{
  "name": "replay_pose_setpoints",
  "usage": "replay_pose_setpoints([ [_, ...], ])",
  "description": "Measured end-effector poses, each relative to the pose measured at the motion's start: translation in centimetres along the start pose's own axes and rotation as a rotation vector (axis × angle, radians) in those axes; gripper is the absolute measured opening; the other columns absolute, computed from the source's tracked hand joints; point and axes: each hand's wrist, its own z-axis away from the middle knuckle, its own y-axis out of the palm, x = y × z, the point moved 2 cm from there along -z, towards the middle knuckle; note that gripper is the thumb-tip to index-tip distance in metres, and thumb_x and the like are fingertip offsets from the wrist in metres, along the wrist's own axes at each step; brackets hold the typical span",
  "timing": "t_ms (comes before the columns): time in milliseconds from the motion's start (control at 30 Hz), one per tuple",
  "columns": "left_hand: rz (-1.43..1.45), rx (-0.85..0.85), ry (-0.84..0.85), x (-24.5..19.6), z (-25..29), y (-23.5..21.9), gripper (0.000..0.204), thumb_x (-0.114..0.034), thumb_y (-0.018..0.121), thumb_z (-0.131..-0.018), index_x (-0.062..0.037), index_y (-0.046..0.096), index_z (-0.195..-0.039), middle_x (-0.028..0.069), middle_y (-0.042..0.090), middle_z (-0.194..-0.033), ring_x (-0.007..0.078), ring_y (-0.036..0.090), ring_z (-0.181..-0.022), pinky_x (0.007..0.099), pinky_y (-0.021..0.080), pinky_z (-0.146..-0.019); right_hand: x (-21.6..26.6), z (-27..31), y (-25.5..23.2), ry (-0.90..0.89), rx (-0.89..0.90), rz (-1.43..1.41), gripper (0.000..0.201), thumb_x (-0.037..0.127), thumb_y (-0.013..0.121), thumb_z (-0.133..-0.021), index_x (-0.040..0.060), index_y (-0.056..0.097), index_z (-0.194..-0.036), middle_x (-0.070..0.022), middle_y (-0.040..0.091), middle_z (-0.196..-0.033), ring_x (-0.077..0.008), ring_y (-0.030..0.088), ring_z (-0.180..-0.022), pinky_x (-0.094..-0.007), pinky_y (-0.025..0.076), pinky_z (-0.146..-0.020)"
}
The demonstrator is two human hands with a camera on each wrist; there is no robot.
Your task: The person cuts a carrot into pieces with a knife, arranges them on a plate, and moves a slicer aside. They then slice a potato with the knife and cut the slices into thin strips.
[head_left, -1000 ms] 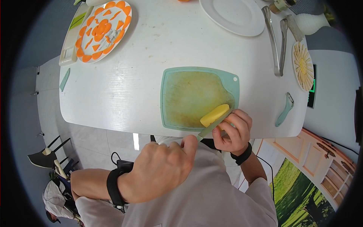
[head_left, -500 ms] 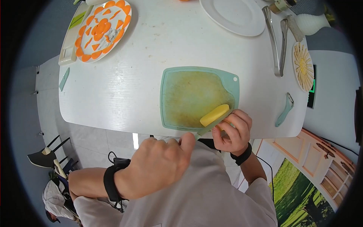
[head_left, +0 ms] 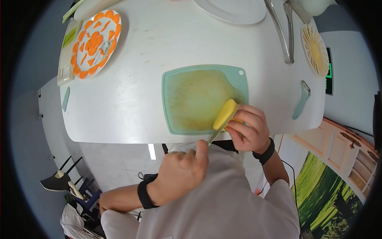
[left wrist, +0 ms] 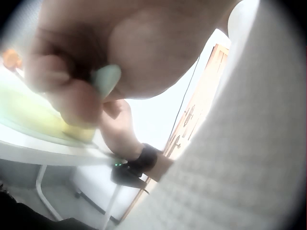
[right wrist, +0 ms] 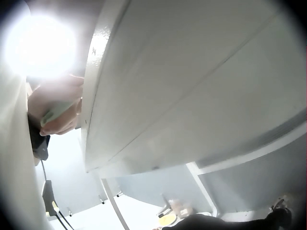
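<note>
In the head view, the left hand (head_left: 181, 173) grips a knife's green handle, its thumb extended toward the blade (head_left: 221, 129). The blade runs up along the near side of a yellow piece (head_left: 225, 114) on the lower right of the green cutting board (head_left: 191, 99). Curled fingers of the right hand (head_left: 250, 128) hold the yellow piece from the right, close to the blade tip; whether the blade has entered it cannot be told. The left wrist view shows the left hand (left wrist: 72, 62) around the green handle (left wrist: 106, 81). In the right wrist view, that handle (right wrist: 56, 114) is partly visible.
A plate of orange slices (head_left: 81, 65) stands at the far left, a white plate (head_left: 234, 14) at the back. Tongs (head_left: 290, 44), an oval plate of pale strips (head_left: 315, 49) and a peeler (head_left: 301, 104) lie on the right. The table's near edge (head_left: 119, 142) is beside the hands.
The head view has shifted and turned. The yellow piece and the blade stand at a steeper angle in it. Both hands keep their holds.
</note>
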Motion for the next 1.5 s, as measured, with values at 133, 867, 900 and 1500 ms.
replay_pose_setpoints([
  [133,-0.027,-0.014,-0.046,-1.3,-0.1,0.9,0.012,-0.004,0.062,-0.092,0.0021,0.052,-0.096,0.0047,0.05,-0.05,0.0203,0.051,-0.037,0.0345,0.039,-0.037,0.5,-0.3,-0.3,0.038,-0.014,-0.01,0.031,0.0,0.078,-0.074,0.0077,0.069,-0.103,-0.0059,0.063,-0.113,-0.0288,0.064,-0.106,-0.0372,0.056,-0.087],
  [867,-0.043,-0.026,-0.077,-1.6,-0.4,0.2,0.019,-0.007,0.061,-0.096,-0.0032,0.044,-0.087,0.0058,0.048,-0.048,0.023,0.051,-0.036,0.0356,0.039,-0.037,0.1,0.1,0.3,-0.049,-0.014,-0.015,0.031,-0.002,0.066,-0.078,0.0049,0.068,-0.107,-0.0064,0.061,-0.119,-0.0295,0.06,-0.11,-0.0412,0.057,-0.088],
  [900,-0.033,-0.023,-0.073,-1.5,-0.4,0.1,0.019,-0.007,0.061,-0.096,-0.0032,0.044,-0.087,0.0059,0.048,-0.048,0.023,0.051,-0.036,0.0356,0.039,-0.037,0.0,0.1,0.3,-0.05,-0.014,-0.013,0.03,-0.002,0.066,-0.078,0.0049,0.068,-0.107,-0.0065,0.061,-0.119,-0.0296,0.06,-0.11,-0.0412,0.057,-0.088],
  [1500,-0.049,0.016,-0.055,-1.1,-0.1,0.5,0.021,-0.008,0.06,-0.097,-0.0032,0.043,-0.086,0.0065,0.047,-0.046,0.0252,0.05,-0.036,0.0369,0.038,-0.037,0.3,0.3,0.7,-0.06,-0.029,0.094,0.036,0.011,0.079,-0.079,0.0079,0.065,-0.112,-0.0071,0.061,-0.119,-0.0297,0.06,-0.111,-0.0403,0.057,-0.087],
])
